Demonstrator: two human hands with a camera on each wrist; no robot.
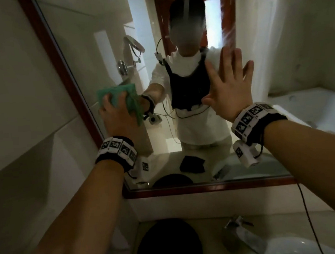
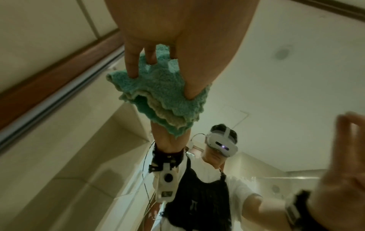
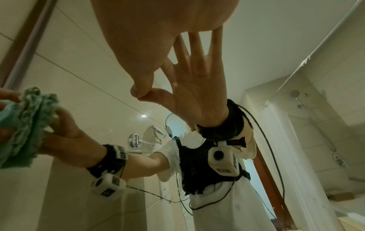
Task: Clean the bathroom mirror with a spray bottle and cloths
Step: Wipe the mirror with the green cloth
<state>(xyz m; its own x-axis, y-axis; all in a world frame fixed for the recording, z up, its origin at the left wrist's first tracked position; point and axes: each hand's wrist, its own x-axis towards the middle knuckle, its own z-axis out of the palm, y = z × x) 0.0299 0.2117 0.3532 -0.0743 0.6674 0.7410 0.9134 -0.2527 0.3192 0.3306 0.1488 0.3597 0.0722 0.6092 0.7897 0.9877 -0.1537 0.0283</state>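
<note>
wiping the wood-framed bathroom mirror [image 1: 99, 57] with a folded teal fluffy cloth [image 1: 119, 94]

my left hand [image 1: 114, 113] bunches the soft, light cloth against the mirror's left side; my right hand [image 1: 230, 87] lies flat, fingers spread, on the slippery, fragile glass further right.

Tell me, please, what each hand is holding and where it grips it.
The left hand holds a folded green fluffy cloth against the mirror glass, fingers spread over its back. The right hand holds nothing, open against the glass.

A chrome faucet [image 1: 241, 232] leans over a white sink [image 1: 306, 245] on the counter [image 1: 201, 225], a round black object [image 1: 169, 246] lies left of it, and a thin black cable [image 1: 308, 217] hangs at the right.
</note>
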